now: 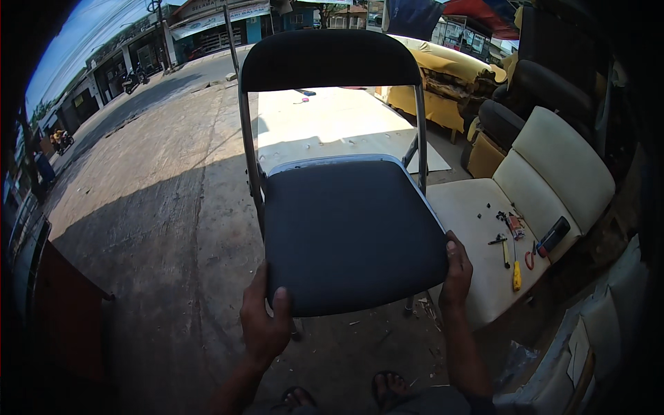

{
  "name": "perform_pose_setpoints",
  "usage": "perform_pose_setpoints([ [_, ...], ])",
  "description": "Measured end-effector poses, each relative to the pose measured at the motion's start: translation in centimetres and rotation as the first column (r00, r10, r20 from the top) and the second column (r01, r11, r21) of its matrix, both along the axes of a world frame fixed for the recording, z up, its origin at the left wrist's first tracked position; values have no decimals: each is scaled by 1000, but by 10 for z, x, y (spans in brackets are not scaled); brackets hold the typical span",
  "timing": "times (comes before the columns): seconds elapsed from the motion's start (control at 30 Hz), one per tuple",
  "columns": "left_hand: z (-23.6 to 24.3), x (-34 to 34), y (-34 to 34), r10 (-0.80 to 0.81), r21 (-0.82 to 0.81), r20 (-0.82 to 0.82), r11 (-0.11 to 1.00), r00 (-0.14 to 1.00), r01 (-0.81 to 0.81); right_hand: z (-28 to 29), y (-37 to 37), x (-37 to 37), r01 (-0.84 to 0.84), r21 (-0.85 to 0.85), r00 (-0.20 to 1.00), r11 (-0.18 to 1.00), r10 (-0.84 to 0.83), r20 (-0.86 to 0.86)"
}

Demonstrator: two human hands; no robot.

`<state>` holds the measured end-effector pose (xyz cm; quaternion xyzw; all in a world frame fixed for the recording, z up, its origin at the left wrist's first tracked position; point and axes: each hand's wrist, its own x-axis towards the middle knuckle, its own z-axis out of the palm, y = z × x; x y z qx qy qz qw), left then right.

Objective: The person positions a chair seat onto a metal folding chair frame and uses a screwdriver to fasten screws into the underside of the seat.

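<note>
Black folding chair (349, 232), cream sofa cushion (553, 173), yellow-handled screwdriver (516, 273)

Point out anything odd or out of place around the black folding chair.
Small hand tools lie scattered on the cream seat cushion to the right. The black padded folding chair, held by left hand and right hand, looks intact.

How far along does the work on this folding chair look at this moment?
Looks done: the dark seat pad lies smooth on the chair frame. In hand: left hand and right hand grip the pad's front corners. Left: the tools lie out on the cream cushion; any fixing underneath is hidden.
</note>
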<state>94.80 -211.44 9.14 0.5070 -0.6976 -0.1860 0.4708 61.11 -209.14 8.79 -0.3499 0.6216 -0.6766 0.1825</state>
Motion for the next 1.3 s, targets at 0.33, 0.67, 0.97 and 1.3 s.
perform_pose_setpoints([
  [0.33, -20, -36, -32, 30, -154, -96, 987, 995, -45, -1, -23, -22, 53, 71, 970, 996, -35, -239],
  [0.67, -10, -57, -17, 75, -192, 129, 980, 989, -50, -1, -25, -47, 18, 103, 943, 995, 17, -332],
  [0.97, 43, -94, -3, -119, -71, 869, 930, 481, 359, -39, 50, -136, 360, 109, 902, 927, -315, -296],
  [1.3, 24, -195, -20, 62, -262, 924, 820, 377, 509, -25, 64, -242, 460, 196, 793, 866, -302, -530],
])
